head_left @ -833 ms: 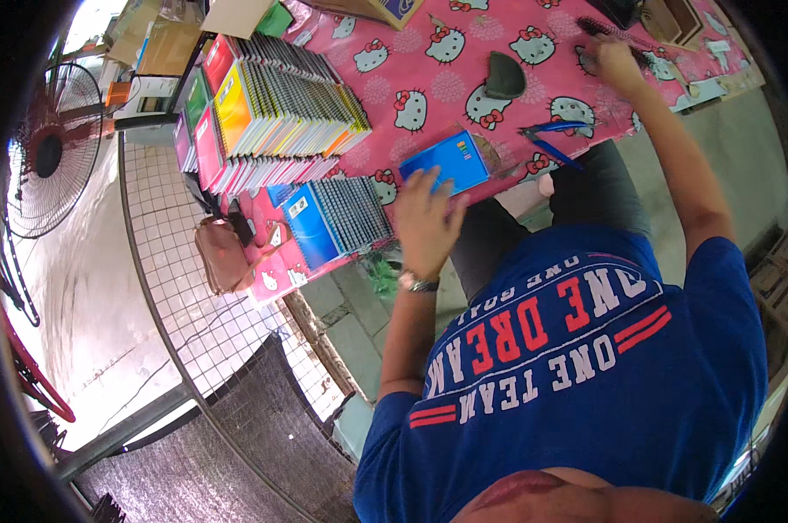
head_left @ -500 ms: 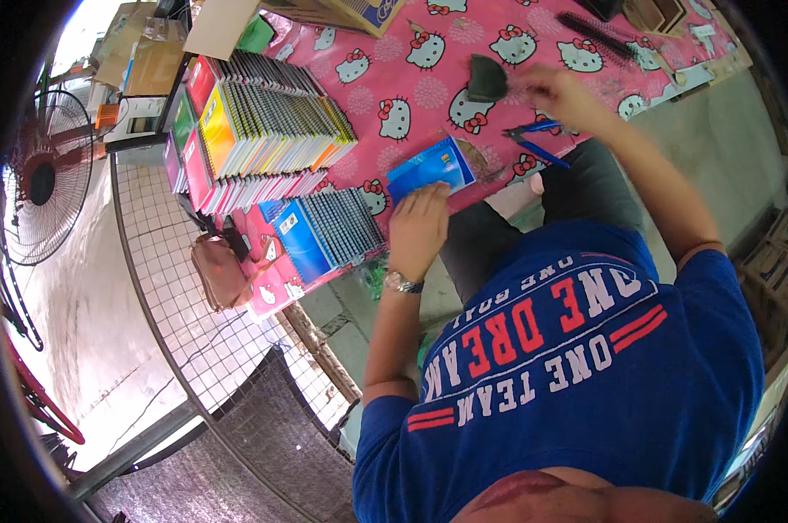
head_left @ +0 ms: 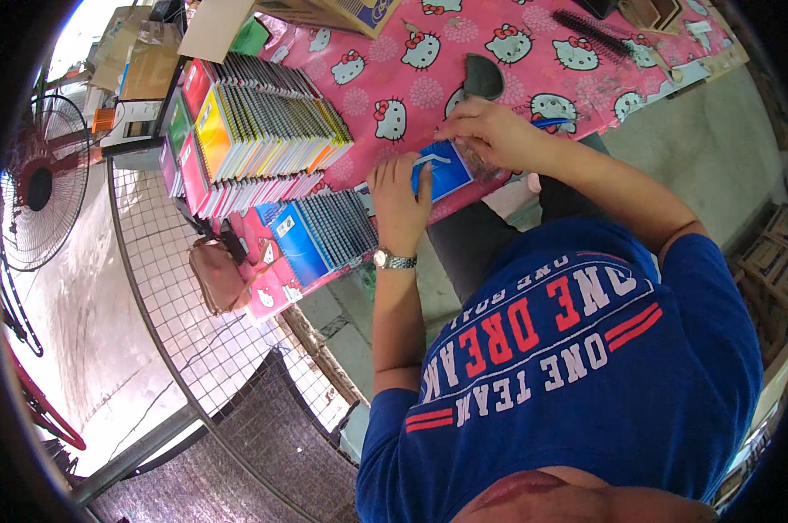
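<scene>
A blue notebook (head_left: 450, 174) lies on the pink patterned tablecloth in front of me. My left hand (head_left: 400, 193), with a watch on its wrist, grips the notebook's left end, thumb on top of the cover. At its far edge, my right hand (head_left: 496, 135) is closed in a pinch; whatever is between the fingertips is too small to make out. Under the right wrist, blue-handled pliers (head_left: 549, 124) are mostly hidden. Just beyond the right hand sits a dark half-round piece (head_left: 484, 77).
To the left rise stacks of spiral notebooks (head_left: 263, 122) and a row of blue ones (head_left: 324, 231). A bundle of black coils (head_left: 590, 33) lies far right, a cardboard box (head_left: 341, 13) at the back. A brown bag (head_left: 218, 275) hangs by the table's left edge, near a fan (head_left: 40, 183).
My right hand has come left from beside the dark half-round piece to the notebook's far edge, covering much of the pliers. My left hand has shifted from the near edge to the left end.
</scene>
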`<state>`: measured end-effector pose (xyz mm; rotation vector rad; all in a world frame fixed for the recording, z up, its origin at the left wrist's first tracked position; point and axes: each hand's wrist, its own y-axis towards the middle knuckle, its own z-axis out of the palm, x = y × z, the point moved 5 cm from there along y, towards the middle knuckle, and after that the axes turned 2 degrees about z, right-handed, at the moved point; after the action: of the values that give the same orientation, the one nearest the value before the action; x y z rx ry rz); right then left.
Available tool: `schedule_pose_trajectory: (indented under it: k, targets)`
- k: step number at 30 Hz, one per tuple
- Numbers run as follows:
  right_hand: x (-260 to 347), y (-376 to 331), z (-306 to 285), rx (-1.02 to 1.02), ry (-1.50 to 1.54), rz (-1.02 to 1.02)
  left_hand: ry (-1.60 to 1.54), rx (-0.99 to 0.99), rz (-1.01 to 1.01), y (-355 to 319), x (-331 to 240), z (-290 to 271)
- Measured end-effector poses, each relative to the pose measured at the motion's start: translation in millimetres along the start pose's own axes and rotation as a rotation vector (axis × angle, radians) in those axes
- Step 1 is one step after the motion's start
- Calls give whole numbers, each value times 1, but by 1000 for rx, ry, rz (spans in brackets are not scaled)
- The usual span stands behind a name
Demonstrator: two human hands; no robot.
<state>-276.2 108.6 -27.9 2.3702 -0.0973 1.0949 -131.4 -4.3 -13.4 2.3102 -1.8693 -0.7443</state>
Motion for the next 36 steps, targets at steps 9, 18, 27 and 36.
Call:
schedule_pose_trajectory:
  k: [9,18,27,36]
  targets:
    - [-1,3,7,174,182,-15,1,5,29,-2,1,1]
    - [4,-7,4,165,278,214,-12,-31,58,5,-20,7]
    - [33,3,6,297,-151,191,60,66,61,4,-18,9]
    - [42,15,-1,339,66,269,31,88,59,-4,-13,9]
